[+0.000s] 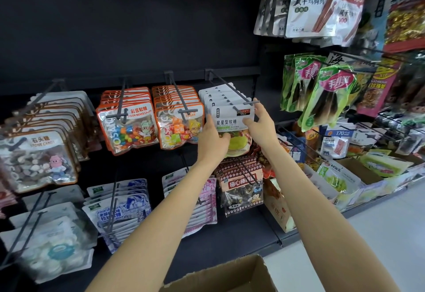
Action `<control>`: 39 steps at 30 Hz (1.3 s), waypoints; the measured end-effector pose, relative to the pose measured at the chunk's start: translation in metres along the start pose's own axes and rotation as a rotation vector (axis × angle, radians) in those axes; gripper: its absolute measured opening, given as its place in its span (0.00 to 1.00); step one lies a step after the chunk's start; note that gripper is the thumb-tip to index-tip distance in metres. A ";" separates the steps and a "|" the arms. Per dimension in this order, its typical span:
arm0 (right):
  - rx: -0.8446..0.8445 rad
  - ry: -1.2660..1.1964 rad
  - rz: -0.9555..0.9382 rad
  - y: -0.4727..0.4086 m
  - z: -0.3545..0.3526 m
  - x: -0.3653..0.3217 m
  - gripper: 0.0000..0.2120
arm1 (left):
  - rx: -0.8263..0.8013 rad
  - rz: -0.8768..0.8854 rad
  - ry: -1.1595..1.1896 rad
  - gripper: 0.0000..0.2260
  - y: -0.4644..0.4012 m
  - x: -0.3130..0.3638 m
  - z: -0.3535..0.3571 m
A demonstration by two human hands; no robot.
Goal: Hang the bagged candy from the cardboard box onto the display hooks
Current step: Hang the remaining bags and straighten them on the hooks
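Hanging is being performed: candy bag (232,126) is being gripped by left hand (212,140) and right hand (261,126) fingers, just below hook (232,95) tip; threading is judged next.

Two bare forearms reach in from the bottom edge — no sleeves, watch or bracelet show on them. The left hand (212,140) and right hand (261,126) wear no gloves or rings — the fingers look slim, with short nails.
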State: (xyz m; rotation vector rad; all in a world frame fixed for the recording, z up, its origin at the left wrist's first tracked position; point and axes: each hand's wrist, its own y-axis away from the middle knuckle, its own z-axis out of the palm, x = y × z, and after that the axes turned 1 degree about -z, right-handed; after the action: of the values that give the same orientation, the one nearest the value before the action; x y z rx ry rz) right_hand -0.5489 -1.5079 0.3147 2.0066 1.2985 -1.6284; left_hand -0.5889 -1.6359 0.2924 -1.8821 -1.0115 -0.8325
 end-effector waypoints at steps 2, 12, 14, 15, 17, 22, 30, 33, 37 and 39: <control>-0.003 -0.001 0.001 -0.001 0.000 0.000 0.30 | -0.002 0.001 -0.008 0.23 0.000 0.001 0.000; -0.017 0.064 -0.043 -0.003 0.002 -0.004 0.30 | -0.025 -0.025 -0.005 0.25 -0.004 -0.003 -0.001; -0.021 0.093 -0.066 -0.004 0.001 -0.007 0.30 | -0.026 -0.021 0.021 0.25 -0.007 0.000 -0.003; -0.027 0.107 -0.080 -0.004 0.000 -0.008 0.31 | -0.027 -0.017 0.041 0.24 -0.008 0.002 -0.005; -0.043 0.128 -0.098 -0.005 0.000 -0.010 0.31 | -0.031 -0.020 0.074 0.24 -0.010 0.006 -0.007; -0.049 0.089 -0.061 -0.006 0.002 -0.011 0.30 | -0.033 -0.053 0.077 0.29 -0.015 0.011 -0.009; -0.035 0.040 -0.034 -0.005 0.003 -0.010 0.30 | -0.041 -0.077 0.017 0.33 -0.017 0.007 -0.008; -0.026 0.048 -0.045 -0.006 0.003 -0.008 0.30 | -0.052 -0.056 -0.002 0.34 -0.016 0.004 -0.005; -0.019 0.041 -0.037 -0.008 0.002 -0.007 0.31 | -0.051 -0.055 0.005 0.34 -0.017 0.003 -0.005; -0.013 0.042 -0.032 -0.008 0.001 -0.007 0.31 | -0.047 -0.049 0.009 0.33 -0.018 0.003 -0.006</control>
State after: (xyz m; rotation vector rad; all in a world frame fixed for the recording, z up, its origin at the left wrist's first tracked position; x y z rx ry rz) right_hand -0.5553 -1.5071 0.3235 2.0324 1.3590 -1.5959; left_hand -0.6039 -1.6345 0.3037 -1.8981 -1.0441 -0.8991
